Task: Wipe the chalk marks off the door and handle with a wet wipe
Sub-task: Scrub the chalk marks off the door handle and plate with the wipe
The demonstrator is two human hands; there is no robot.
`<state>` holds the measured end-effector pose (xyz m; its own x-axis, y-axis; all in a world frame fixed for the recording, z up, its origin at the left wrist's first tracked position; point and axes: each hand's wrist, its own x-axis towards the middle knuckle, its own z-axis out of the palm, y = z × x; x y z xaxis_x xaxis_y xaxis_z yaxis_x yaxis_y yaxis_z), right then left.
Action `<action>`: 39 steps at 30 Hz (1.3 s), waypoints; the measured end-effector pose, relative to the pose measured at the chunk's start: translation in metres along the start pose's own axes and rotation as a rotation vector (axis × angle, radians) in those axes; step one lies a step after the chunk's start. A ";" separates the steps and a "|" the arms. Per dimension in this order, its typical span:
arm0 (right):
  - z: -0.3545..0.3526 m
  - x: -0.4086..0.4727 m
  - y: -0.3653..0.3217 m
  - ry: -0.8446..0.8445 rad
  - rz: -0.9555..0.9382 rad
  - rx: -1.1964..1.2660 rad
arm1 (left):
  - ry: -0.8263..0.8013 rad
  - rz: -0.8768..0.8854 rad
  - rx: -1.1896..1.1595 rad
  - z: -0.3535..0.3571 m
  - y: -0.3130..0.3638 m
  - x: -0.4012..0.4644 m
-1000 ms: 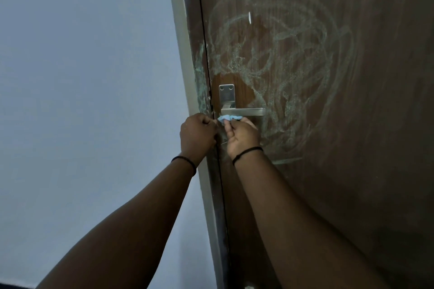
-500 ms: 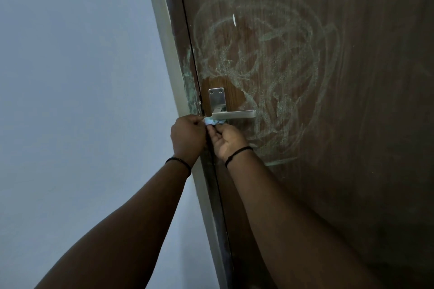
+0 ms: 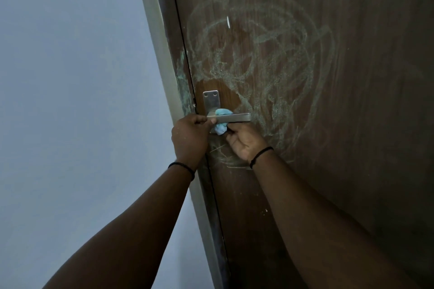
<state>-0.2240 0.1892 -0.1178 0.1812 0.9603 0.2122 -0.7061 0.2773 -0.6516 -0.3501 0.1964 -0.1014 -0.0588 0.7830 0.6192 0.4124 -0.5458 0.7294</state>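
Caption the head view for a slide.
Both hands, left hand and right hand, work a blue wet wipe around the metal handle of a chalk-scribbled door.

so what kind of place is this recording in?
Probably an indoor doorway in a home or office; which one, I cannot tell. Cues: a brown wood-grain door scribbled with pale chalk marks, a silver metal lever handle, and a plain pale painted wall.

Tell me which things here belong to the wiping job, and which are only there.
For the job:
wet wipe
door handle
chalk marks
door
left hand
right hand

Only there:
wall
door frame
wristbands
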 end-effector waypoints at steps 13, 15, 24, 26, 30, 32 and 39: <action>-0.010 0.009 -0.004 -0.115 0.006 -0.093 | 0.019 0.009 0.044 0.008 -0.010 0.001; -0.013 0.008 -0.003 -0.065 -0.024 -0.069 | 0.015 0.014 0.058 0.006 -0.007 0.002; -0.022 0.011 -0.001 0.279 -0.318 -0.271 | -0.012 -0.034 0.007 0.006 -0.002 0.003; -0.012 0.014 0.010 0.383 -0.443 -0.399 | -0.028 -0.030 0.014 0.004 -0.001 0.004; -0.005 0.020 0.037 0.496 -0.528 -0.429 | -0.060 -0.018 0.010 -0.002 -0.003 0.006; 0.002 0.024 0.047 0.505 -0.555 -0.418 | -0.070 -0.028 0.001 -0.003 -0.004 0.008; -0.013 0.016 0.062 0.236 -0.688 -0.672 | -0.050 -0.015 0.022 0.000 -0.002 0.012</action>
<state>-0.2559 0.2225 -0.1641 0.5896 0.5444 0.5967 0.1268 0.6671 -0.7341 -0.3520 0.2070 -0.0953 -0.0200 0.8052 0.5927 0.4317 -0.5277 0.7315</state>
